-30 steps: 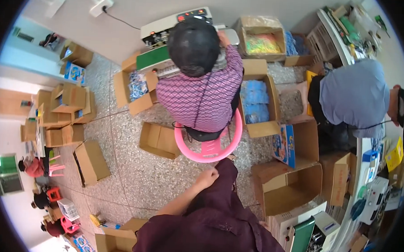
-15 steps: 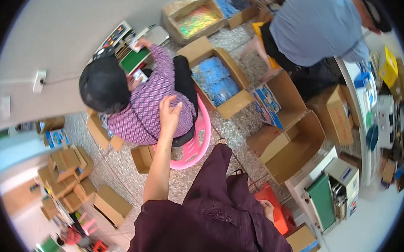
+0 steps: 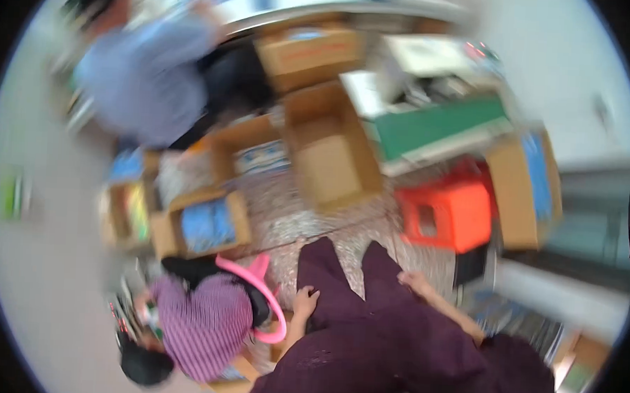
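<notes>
My left hand point(image 3: 305, 303) is down beside my left thigh, against my dark purple trousers point(image 3: 335, 296). Its fingers are curled; what they close on, if anything, is too blurred to make out. On the other side, my right hand point(image 3: 415, 282) rests at the right thigh, its fingers closed on a pinch of the trouser cloth. Nearest the right hand stands a bright orange-red plastic stool point(image 3: 462, 215). To the left of my left hand, a person in a purple patterned top point(image 3: 207, 322) sits on a pink plastic chair point(image 3: 276, 314).
Ahead stands a large open cardboard box point(image 3: 330, 172), beside a machine with a green bed point(image 3: 441, 132). A box of blue packets point(image 3: 208, 227) is at the left. Another person in a light blue shirt point(image 3: 141, 83) works at a white table point(image 3: 295, 16). A tilted carton point(image 3: 522, 191) stands past the stool.
My view has swung to the right, so the seated person now appears lower left and the stool ahead right. My left hand has dropped from its raised position to my thigh.
</notes>
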Demonstrator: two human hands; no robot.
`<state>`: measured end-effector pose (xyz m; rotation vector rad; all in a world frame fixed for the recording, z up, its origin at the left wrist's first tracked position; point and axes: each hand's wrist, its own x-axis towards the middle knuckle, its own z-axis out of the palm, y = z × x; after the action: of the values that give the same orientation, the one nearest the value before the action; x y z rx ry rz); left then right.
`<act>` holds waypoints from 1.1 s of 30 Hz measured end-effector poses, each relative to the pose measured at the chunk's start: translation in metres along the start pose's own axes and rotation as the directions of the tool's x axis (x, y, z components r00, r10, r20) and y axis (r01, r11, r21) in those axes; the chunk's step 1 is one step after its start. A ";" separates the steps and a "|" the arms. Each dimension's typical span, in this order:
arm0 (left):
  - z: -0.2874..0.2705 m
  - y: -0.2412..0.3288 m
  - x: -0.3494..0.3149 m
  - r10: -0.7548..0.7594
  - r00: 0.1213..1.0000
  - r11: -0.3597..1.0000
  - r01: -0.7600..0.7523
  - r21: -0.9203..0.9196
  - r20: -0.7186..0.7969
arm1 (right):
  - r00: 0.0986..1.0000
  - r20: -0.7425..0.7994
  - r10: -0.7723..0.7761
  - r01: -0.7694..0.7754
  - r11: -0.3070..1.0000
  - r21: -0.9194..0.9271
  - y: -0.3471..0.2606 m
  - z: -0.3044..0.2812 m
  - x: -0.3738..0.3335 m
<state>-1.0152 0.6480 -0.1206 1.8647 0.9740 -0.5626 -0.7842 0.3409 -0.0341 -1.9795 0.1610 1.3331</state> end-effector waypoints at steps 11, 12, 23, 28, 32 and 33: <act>0.085 0.077 -0.018 -0.320 0.942 0.879 0.336 -0.337 0.104 | 0.884 -0.455 0.108 -0.212 0.960 -0.184 0.173 -0.164 0.002; 0.098 0.090 -0.019 -0.277 0.959 0.888 0.281 -0.365 0.064 | 0.885 -0.463 0.049 -0.141 0.976 -0.167 0.181 -0.183 0.007; 0.120 0.209 0.020 -0.282 0.952 0.940 0.299 -0.165 0.121 | 0.835 -0.540 -0.107 -0.178 0.875 -0.449 0.079 -0.395 0.161; 0.076 0.208 0.093 -0.290 0.933 0.938 0.322 -0.131 0.213 | 0.884 -0.462 -0.073 -0.266 0.734 -0.625 0.056 -0.443 0.193; 0.047 0.228 0.128 -0.318 0.938 0.942 0.329 -0.062 0.139 | 0.920 -0.391 0.004 -0.311 0.614 -0.725 0.057 -0.443 0.204; 0.044 0.236 0.132 -0.333 0.934 0.939 0.341 -0.048 0.126 | 0.908 -0.418 -0.021 -0.316 0.619 -0.719 0.057 -0.442 0.206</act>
<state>-0.7460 0.5997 -0.1126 1.5923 1.2293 -0.8227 -0.3849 0.0804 -0.1507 -3.0474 -0.0996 1.1842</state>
